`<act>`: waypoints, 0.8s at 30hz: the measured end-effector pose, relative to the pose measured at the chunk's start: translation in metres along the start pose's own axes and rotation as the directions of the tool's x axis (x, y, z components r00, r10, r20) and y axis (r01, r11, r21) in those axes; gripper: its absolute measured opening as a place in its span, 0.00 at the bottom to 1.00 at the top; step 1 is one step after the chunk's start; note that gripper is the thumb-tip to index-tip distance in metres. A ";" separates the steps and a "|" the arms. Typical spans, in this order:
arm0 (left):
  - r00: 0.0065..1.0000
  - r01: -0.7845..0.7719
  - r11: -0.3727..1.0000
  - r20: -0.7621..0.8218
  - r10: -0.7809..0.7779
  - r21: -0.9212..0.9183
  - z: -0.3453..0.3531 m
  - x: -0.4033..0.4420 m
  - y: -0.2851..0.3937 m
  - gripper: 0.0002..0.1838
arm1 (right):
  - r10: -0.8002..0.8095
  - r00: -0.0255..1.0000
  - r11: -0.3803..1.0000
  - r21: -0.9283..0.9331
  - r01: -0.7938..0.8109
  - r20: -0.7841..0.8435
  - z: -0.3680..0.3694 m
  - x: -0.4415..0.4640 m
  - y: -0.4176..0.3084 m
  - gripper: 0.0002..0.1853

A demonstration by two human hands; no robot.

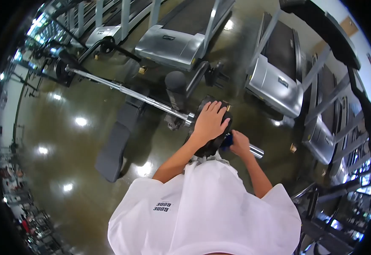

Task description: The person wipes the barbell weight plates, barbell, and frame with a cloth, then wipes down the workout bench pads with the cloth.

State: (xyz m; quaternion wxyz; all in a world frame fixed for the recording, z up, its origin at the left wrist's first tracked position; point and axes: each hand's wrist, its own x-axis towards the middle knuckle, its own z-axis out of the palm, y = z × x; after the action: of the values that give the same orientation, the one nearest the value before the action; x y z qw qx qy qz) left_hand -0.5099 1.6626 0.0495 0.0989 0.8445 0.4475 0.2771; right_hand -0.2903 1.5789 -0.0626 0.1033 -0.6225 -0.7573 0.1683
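A chrome barbell (145, 98) runs from the upper left toward my right side, with black weight plates (211, 145) loaded on its near end. My left hand (212, 122) lies over the top of these plates, fingers spread and flat. Just outside the plates, my right hand (239, 143) is closed at the bar sleeve (257, 151), whose bare end sticks out past it. A small blue collar (226, 142) shows between that hand and the plates, partly hidden by my fingers. Another dark plate (61, 70) sits at the barbell's far end.
A dark padded bench (114, 148) stands left of me, partly under the bar. Beyond the plates is a rack with a round black pad (175, 81). Treadmills (170, 44) line the far side, with another treadmill (276, 87) to the right. The floor is shiny.
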 end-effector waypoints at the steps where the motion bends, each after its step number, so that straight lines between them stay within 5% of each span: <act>1: 1.000 0.004 1.000 0.002 -0.004 -0.004 -0.001 0.000 0.000 0.25 | -0.023 1.000 1.000 -0.014 0.023 0.008 0.009 0.008 -0.007 0.27; 7: 0.999 -0.007 1.000 -0.032 0.006 -0.022 -0.003 -0.005 -0.002 0.23 | -0.142 0.989 0.988 0.052 0.144 -0.041 0.003 0.006 -0.009 0.25; 9: 0.991 -0.052 0.994 -0.126 0.039 -0.097 -0.006 -0.010 0.000 0.17 | 0.203 0.977 0.943 0.258 -0.211 0.059 0.000 -0.006 0.021 0.26; 10: 0.988 -0.032 0.995 -0.151 0.017 -0.096 -0.009 -0.014 -0.001 0.17 | 0.362 0.923 0.859 0.339 -0.385 0.131 -0.003 -0.008 0.029 0.26; 11: 0.968 -0.116 0.949 -0.249 0.041 -0.292 -0.012 -0.019 -0.004 0.16 | 0.555 0.832 0.580 0.714 -0.393 0.007 -0.013 -0.009 0.015 0.28; 12: 0.935 -0.220 0.859 -0.352 0.050 -0.462 -0.015 -0.025 -0.007 0.15 | 0.739 0.674 0.209 0.952 -0.224 -0.003 -0.024 -0.010 0.000 0.29; 13: 0.903 -0.211 0.848 -0.429 -0.022 -0.487 -0.033 -0.034 -0.005 0.16 | 0.708 0.706 -0.015 1.000 0.002 0.009 -0.030 -0.006 0.005 0.31; 14: 0.894 -0.208 0.851 -0.447 -0.035 -0.483 -0.038 -0.046 -0.010 0.16 | 0.605 0.794 -0.089 0.987 0.133 -0.053 -0.051 -0.003 -0.011 0.33; 17: 0.895 -0.056 0.810 -0.389 -0.218 -0.584 -0.057 -0.090 -0.032 0.15 | 0.406 0.872 -0.004 0.954 0.301 -0.274 -0.066 0.029 -0.035 0.29; 19: 0.897 0.049 0.830 -0.340 -0.281 -0.556 -0.066 -0.115 -0.051 0.15 | 0.203 0.916 0.397 0.885 0.245 -0.345 -0.072 0.055 -0.043 0.30; 20: 0.898 0.051 0.830 -0.338 -0.281 -0.555 -0.068 -0.128 -0.059 0.15 | 0.049 0.969 0.813 0.573 0.102 -0.241 -0.069 0.067 -0.027 0.31; 21: 0.889 0.114 0.804 -0.301 -0.345 -0.583 -0.070 -0.141 -0.067 0.13 | -0.028 0.997 0.997 0.072 0.032 -0.066 -0.063 0.082 -0.014 0.32; 23: 0.849 0.212 0.759 -0.269 -0.454 -0.615 -0.078 -0.164 -0.075 0.11 | -0.212 0.957 0.780 0.555 0.288 -0.198 -0.096 0.139 -0.133 0.31; 24: 0.849 0.214 0.759 -0.267 -0.455 -0.614 -0.078 -0.174 -0.079 0.11 | -0.330 0.889 0.810 0.389 0.440 -0.319 -0.107 0.163 -0.178 0.32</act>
State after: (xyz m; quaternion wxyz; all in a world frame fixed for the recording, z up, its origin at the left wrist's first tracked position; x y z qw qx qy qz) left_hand -0.6861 1.5607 0.0148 0.2985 0.6053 0.5026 0.5403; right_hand -0.4455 1.7217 0.0959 0.3661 -0.4292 -0.7903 0.2391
